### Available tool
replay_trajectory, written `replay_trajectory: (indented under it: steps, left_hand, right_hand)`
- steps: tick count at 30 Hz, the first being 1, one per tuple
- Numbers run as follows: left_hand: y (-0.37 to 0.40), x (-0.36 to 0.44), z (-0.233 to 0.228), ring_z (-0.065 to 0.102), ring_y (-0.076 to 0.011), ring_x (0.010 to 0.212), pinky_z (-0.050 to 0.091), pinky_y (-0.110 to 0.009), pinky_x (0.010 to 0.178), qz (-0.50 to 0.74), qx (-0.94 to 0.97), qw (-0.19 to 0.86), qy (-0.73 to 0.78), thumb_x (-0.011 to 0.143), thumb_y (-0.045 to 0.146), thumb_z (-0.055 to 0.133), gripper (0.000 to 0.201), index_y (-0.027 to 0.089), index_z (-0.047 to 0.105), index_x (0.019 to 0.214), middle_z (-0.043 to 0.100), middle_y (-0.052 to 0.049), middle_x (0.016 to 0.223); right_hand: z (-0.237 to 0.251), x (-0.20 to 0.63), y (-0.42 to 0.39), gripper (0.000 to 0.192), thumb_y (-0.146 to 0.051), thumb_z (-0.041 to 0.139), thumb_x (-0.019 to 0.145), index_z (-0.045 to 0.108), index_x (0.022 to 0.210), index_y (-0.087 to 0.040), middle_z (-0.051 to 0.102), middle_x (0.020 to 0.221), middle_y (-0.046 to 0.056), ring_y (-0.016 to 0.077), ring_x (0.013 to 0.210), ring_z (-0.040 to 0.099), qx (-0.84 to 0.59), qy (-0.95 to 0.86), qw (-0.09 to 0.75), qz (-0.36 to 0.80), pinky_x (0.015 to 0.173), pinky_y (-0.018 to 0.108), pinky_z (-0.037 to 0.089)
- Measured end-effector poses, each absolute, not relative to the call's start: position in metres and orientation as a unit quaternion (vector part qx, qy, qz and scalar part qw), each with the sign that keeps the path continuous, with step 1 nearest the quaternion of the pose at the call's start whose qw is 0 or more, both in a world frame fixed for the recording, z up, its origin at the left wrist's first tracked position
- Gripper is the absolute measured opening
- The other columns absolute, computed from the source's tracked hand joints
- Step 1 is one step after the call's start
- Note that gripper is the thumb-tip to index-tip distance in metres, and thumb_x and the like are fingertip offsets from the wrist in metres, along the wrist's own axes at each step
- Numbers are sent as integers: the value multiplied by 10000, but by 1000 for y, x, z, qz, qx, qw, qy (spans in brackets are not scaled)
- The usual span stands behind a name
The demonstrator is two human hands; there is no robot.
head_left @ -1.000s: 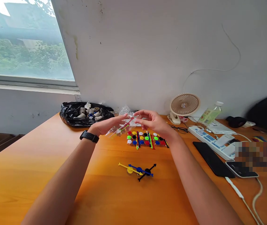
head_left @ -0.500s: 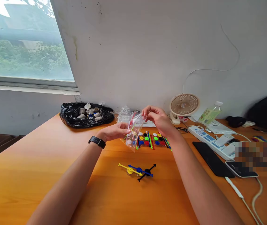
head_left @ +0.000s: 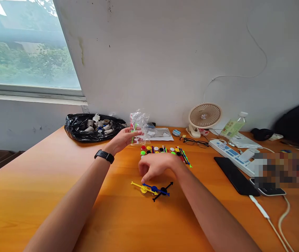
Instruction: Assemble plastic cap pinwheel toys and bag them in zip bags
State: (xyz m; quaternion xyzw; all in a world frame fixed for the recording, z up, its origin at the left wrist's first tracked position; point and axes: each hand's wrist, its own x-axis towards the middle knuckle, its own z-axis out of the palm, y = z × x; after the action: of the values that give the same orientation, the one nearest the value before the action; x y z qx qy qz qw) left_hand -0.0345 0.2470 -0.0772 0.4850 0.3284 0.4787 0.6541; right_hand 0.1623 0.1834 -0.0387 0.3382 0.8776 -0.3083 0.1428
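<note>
Head view: the right hand (head_left: pixel 157 167) hovers palm down, fingers loosely curled and holding nothing, just behind the small cluster of yellow, blue and black spinner pieces (head_left: pixel 153 189) on the orange table (head_left: pixel 46 196). The cluster's long axis runs left to right. Well behind the cluster, the left hand (head_left: pixel 123 139) pinches a clear plastic bag (head_left: pixel 138 126) upright.

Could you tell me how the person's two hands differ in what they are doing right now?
The left hand is raised and grips a clear bag; the right hand holds nothing and hangs low over the spinners. The left wears a black watch; the right wrist is bare. Both reach out over the orange table.
</note>
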Motion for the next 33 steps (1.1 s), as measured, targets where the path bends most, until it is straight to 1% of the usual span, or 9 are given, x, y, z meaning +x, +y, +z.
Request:
replay_trajectory:
  steps: [3,9,13,15,18,21,24,28,33]
  left_hand:
    - [245,-34,-76,746,-145,813,570,-212,684,461,515,640,336,819,257,898,400,110,729,1149,779,-142,1100]
    - [245,-32,-76,764,-179,878,590,-251,758,441,538,634,339,815,298,906,465,131,694,1194,772,-158,1157]
    - [246,-33,-78,763,-188,883,581,-262,767,439,551,622,343,802,314,910,500,132,686,1209,764,-160,1170]
    - [246,-35,-79,754,-189,880,578,-272,777,440,562,613,338,787,313,916,495,137,699,1196,771,-135,1116]
    - [246,-38,-79,730,-172,818,564,-265,750,421,591,609,320,746,292,933,440,117,737,1098,772,-99,980]
    - [245,-39,-77,727,-162,797,555,-258,726,377,613,618,317,754,305,928,417,114,753,1081,774,-115,1021]
    - [241,-38,-75,739,-177,820,546,-256,690,339,633,619,318,793,352,907,453,128,745,1152,776,-143,1083]
    - [237,-34,-75,755,-210,907,562,-270,739,297,659,621,304,797,361,904,457,142,748,1166,787,-150,1089]
    - [236,-34,-73,754,-200,890,562,-281,763,271,682,615,288,823,354,883,489,172,728,1250,794,-137,1082]
  right_hand:
    - [-53,139,177,213,-337,862,732,757,861,-203,794,949,30,187,807,701,330,881,159,-301,580,248,433]
    - [-66,128,174,256,-179,754,779,744,1035,-172,770,898,17,166,785,702,275,872,133,-382,611,229,472]
    - [-53,131,172,247,-150,694,807,730,1050,-176,744,870,16,161,786,683,247,850,57,-462,670,243,507]
    - [-38,137,171,167,-220,691,854,727,1016,-199,739,893,20,171,841,684,225,819,-37,-527,736,264,529]
    - [-11,154,174,116,-309,706,872,714,965,-239,723,910,18,174,832,662,247,760,-268,-538,725,289,531]
    - [8,178,185,139,-337,746,828,691,921,-250,701,878,23,157,709,598,325,672,-519,-416,613,293,494]
    - [14,201,201,222,-377,768,794,678,939,-235,717,936,57,174,737,619,374,593,-651,-290,570,291,469]
    - [6,218,217,256,-408,776,776,688,916,-213,739,925,80,207,781,670,404,567,-674,-247,562,288,471]
    - [-7,216,223,206,-384,778,791,738,877,-201,760,890,78,224,806,695,414,631,-611,-237,656,321,524]
